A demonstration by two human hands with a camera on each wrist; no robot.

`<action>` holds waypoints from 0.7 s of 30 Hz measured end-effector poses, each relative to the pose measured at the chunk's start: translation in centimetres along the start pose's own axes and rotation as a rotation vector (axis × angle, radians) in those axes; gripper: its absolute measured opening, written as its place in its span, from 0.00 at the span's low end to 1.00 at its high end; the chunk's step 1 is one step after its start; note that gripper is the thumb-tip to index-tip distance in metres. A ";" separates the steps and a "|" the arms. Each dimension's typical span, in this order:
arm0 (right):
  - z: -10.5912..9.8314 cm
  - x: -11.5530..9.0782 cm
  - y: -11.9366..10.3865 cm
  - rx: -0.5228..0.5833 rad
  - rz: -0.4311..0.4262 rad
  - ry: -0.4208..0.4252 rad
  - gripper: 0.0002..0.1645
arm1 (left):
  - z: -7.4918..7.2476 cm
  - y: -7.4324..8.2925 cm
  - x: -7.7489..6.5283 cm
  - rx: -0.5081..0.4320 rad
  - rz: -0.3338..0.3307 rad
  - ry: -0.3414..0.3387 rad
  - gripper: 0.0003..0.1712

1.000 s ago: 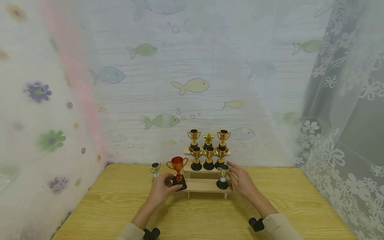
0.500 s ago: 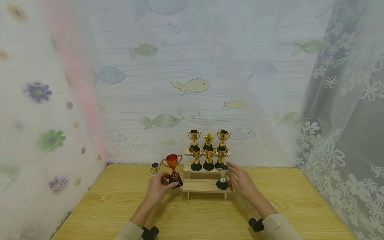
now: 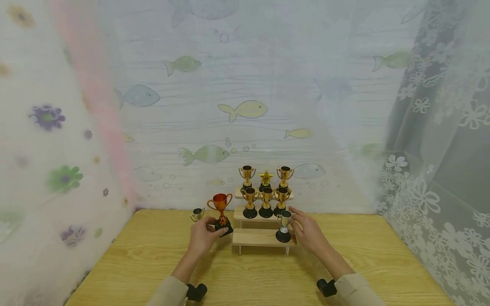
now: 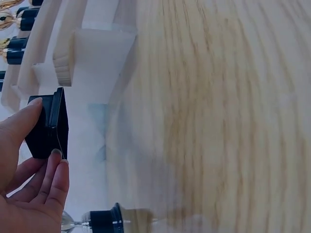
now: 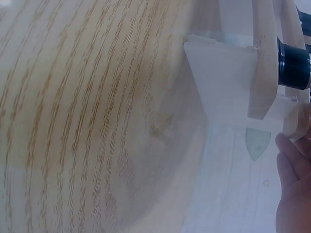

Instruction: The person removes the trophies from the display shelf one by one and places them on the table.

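From my remote seat I place everything by the stepped wooden stand (image 3: 250,236). The left hand (image 3: 200,236) pinches the black base of the bronze trophy (image 3: 220,203) between thumb and fingers, just left of the stand's bottom step. The base hangs clear of the table (image 3: 249,278), tipped a little; whether it touches the stand, I can't tell. I judge the low grip handy, since it leaves the cup and both handles free.

The right hand (image 3: 310,233) lies at the stand's right end, its visible fingers fairly straight at the middle step's edge, presumably to steady it; I can't tell whether the thumb clamps the wood.

Beside that hand, a silver trophy (image 3: 285,219) stands at the bottom step's right end. A second silver trophy (image 3: 197,214) sits left of the stand, partly behind the left hand. Three gold cups (image 3: 250,195) line the middle step; above, two matching cups (image 3: 285,173) flank a gold star (image 3: 266,177), probably for symmetry.
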State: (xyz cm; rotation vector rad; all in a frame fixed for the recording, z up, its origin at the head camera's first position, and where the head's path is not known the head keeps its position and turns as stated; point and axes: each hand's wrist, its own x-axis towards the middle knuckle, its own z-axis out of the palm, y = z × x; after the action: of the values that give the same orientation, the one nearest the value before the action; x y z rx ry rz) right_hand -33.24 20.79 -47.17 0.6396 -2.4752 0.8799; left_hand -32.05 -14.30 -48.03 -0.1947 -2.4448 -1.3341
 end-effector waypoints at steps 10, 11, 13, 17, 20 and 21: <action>-0.1 0.1 0.1 0.000 -0.009 0.000 0.08 | 1.1 -0.2 0.3 -0.013 -0.079 -0.010 0.25; 0.0 0.1 0.1 0.000 -0.010 -0.001 0.08 | 1.2 -0.3 0.4 -0.012 -0.081 -0.010 0.25; -0.1 0.1 0.1 0.001 -0.010 -0.003 0.09 | 1.4 -0.3 0.6 -0.009 -0.093 -0.004 0.26; -0.1 0.0 0.0 0.001 -0.018 0.001 0.09 | 1.8 -0.6 0.9 0.009 -0.100 0.011 0.26; -0.1 0.0 0.0 -0.002 -0.029 0.016 0.08 | 2.2 -0.8 1.2 0.013 -0.113 0.019 0.26; -0.1 0.0 -0.1 -0.006 -0.031 0.019 0.08 | 2.3 -0.9 1.2 0.014 -0.111 0.019 0.26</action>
State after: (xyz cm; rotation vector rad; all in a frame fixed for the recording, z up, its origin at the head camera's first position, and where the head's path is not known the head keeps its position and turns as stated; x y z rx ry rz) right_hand -33.18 20.80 -47.11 0.6625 -2.4436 0.8631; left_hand -33.97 -12.97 -49.44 -0.0431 -2.4807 -1.3570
